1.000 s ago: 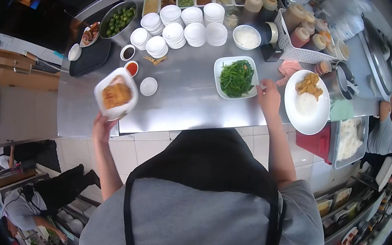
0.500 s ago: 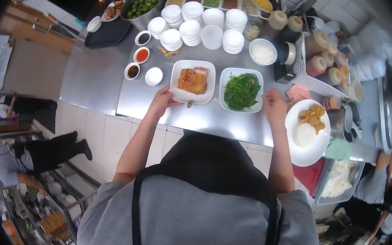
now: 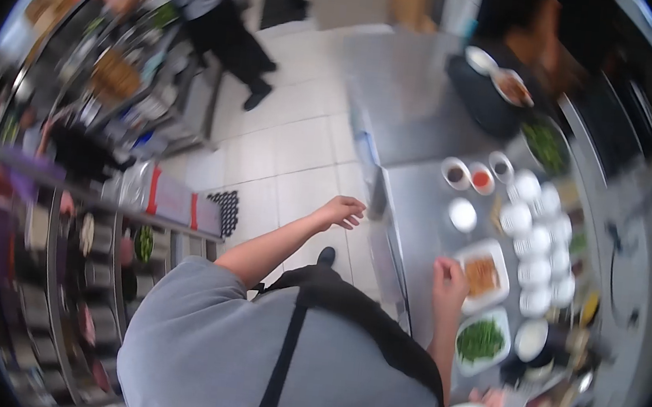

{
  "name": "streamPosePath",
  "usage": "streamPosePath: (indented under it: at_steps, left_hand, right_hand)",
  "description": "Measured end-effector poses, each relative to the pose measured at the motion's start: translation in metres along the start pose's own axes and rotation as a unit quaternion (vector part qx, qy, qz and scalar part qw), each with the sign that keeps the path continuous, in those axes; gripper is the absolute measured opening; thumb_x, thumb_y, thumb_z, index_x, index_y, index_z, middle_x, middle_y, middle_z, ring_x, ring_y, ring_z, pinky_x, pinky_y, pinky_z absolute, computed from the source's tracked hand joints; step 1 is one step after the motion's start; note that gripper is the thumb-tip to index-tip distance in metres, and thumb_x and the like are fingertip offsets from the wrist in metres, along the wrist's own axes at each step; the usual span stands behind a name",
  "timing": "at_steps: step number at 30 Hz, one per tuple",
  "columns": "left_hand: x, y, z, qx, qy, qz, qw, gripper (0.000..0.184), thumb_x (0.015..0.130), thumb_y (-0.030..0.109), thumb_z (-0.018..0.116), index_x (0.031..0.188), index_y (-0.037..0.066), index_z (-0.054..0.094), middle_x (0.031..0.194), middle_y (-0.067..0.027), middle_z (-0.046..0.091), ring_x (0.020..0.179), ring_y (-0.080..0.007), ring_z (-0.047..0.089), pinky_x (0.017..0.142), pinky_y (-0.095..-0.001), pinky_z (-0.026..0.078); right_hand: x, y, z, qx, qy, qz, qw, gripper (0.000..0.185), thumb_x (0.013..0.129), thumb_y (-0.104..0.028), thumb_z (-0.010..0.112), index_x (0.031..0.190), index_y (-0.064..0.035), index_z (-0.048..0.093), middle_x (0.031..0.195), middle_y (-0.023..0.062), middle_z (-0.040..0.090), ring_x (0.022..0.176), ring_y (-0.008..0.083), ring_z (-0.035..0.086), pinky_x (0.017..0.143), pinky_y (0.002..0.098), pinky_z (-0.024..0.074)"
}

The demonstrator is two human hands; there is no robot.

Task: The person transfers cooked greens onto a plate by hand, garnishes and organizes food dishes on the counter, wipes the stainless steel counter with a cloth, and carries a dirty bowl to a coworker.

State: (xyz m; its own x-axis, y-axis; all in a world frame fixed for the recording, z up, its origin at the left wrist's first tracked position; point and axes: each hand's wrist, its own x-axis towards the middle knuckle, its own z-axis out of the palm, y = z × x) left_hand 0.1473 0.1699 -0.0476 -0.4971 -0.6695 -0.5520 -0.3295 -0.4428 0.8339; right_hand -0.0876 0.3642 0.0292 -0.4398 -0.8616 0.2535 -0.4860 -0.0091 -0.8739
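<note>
Left hand (image 3: 341, 213) is hanging parted; right hand (image 3: 451, 281), grip unclear, is risking bumping the two-o'clock fried-food dish (image 3: 502, 272) by turning carelessly.

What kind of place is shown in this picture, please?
It is most likely a restaurant kitchen: portions of greens and browned food sit on a steel counter, near many stacks of small white dishes.

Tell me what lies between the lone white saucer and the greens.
Between the saucer and the greens lies the dish of fried food, the right hand close beside it, in the head view.
</note>
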Motion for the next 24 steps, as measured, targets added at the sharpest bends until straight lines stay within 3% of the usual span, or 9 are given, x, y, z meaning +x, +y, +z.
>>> streamPosePath:
  at_steps: [5, 8, 11, 15, 20, 22, 24]
  left_hand:
    - [-0.019, -0.049, -0.142, -0.096, 0.192, -0.046, 0.975, 0.029, 0.084, 0.020, 0.049, 0.107, 0.003, 0.053, 0.097, -0.0108, 0.058, 0.083, -0.0199, 0.060, 0.068, -0.0323, 0.051]
    - [-0.036, -0.085, -0.228, -0.143, 0.252, -0.040, 0.956, 0.025, 0.083, 0.023, 0.052, 0.100, 0.005, 0.056, 0.093, -0.0093, 0.059, 0.077, -0.0192, 0.059, 0.063, -0.0316, 0.051]
    - [-0.056, -0.112, -0.307, -0.191, 0.292, -0.043, 0.936, 0.024, 0.083, 0.021, 0.053, 0.100, 0.004, 0.055, 0.089, -0.0081, 0.060, 0.073, -0.0179, 0.060, 0.061, -0.0309, 0.051]
    - [-0.083, -0.099, -0.405, -0.214, 0.344, -0.044, 0.913, 0.025, 0.081, 0.018, 0.053, 0.102, 0.004, 0.054, 0.086, -0.0069, 0.060, 0.073, -0.0167, 0.059, 0.060, -0.0301, 0.051]
    - [-0.056, -0.081, -0.509, -0.226, 0.408, 0.009, 0.885, 0.024, 0.080, 0.012, 0.053, 0.103, 0.003, 0.054, 0.086, -0.0077, 0.060, 0.071, -0.0163, 0.060, 0.058, -0.0273, 0.051]
    - [-0.033, -0.083, -0.548, -0.284, 0.393, 0.050, 0.873, 0.025, 0.079, 0.004, 0.050, 0.103, 0.002, 0.053, 0.086, -0.0100, 0.060, 0.066, -0.0183, 0.061, 0.057, -0.0283, 0.052]
    - [-0.013, -0.086, -0.579, -0.320, 0.417, 0.033, 0.850, 0.025, 0.081, 0.004, 0.048, 0.105, 0.003, 0.052, 0.087, -0.0115, 0.060, 0.064, -0.0194, 0.061, 0.057, -0.0285, 0.052]
  right_hand:
    - [0.045, -0.039, 0.113, 0.046, -0.153, -0.066, 0.985, 0.008, 0.078, -0.007, 0.058, 0.080, 0.0003, 0.058, 0.071, 0.0089, 0.059, 0.060, 0.0150, 0.055, 0.058, 0.0261, 0.0443]
    - [0.076, -0.062, 0.191, 0.053, -0.214, -0.101, 0.970, 0.007, 0.077, -0.007, 0.058, 0.080, -0.0001, 0.058, 0.071, 0.0092, 0.059, 0.060, 0.0159, 0.056, 0.058, 0.0261, 0.0444]
    - [0.112, -0.092, 0.270, 0.043, -0.252, -0.127, 0.958, 0.007, 0.076, -0.006, 0.059, 0.079, -0.0006, 0.058, 0.071, 0.0102, 0.059, 0.059, 0.0179, 0.057, 0.057, 0.0269, 0.0449]
    - [0.160, -0.137, 0.375, 0.054, -0.285, -0.186, 0.939, 0.007, 0.076, -0.007, 0.060, 0.079, -0.0003, 0.058, 0.072, 0.0112, 0.060, 0.061, 0.0189, 0.059, 0.058, 0.0269, 0.0458]
    - [0.238, -0.184, 0.463, 0.044, -0.316, -0.252, 0.913, 0.008, 0.076, -0.006, 0.060, 0.081, 0.0004, 0.059, 0.072, 0.0109, 0.060, 0.061, 0.0190, 0.058, 0.059, 0.0264, 0.0458]
    - [0.280, -0.183, 0.499, 0.042, -0.330, -0.228, 0.915, 0.008, 0.077, -0.007, 0.059, 0.080, 0.0008, 0.059, 0.072, 0.0104, 0.060, 0.062, 0.0179, 0.058, 0.058, 0.0257, 0.0457]
    - [0.324, -0.189, 0.540, 0.051, -0.351, -0.226, 0.907, 0.008, 0.077, -0.007, 0.059, 0.080, 0.0011, 0.059, 0.071, 0.0103, 0.059, 0.062, 0.0170, 0.058, 0.057, 0.0253, 0.0456]
